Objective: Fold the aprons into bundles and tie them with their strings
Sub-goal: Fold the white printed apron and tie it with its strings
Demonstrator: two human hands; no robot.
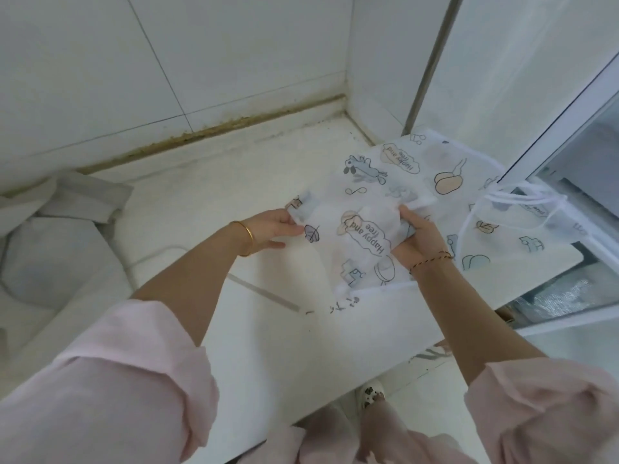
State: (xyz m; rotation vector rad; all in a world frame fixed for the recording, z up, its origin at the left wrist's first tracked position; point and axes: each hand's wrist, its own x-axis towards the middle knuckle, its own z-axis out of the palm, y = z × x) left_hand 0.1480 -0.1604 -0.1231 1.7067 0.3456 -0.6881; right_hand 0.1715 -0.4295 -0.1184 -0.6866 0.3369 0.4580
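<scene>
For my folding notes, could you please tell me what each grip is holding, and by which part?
Both hold the apron: the left grip pinches its left edge, and the right grip clutches bunched fabric at its right side.

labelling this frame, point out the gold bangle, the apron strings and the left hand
gold bangle [249,236]: head view, band's outer edge
apron strings [522,197]: head view, bunched white loops
left hand [274,228]: head view, back of hand

Two hands are counted, left hand [274,229] and right hand [415,236]. Two bracelets are noted, a gold bangle [247,237] and a thread band [430,261]. One shoe [371,395] is seen at 6 o'clock. Whether the apron [361,229] is one or two cannot be told.
</scene>
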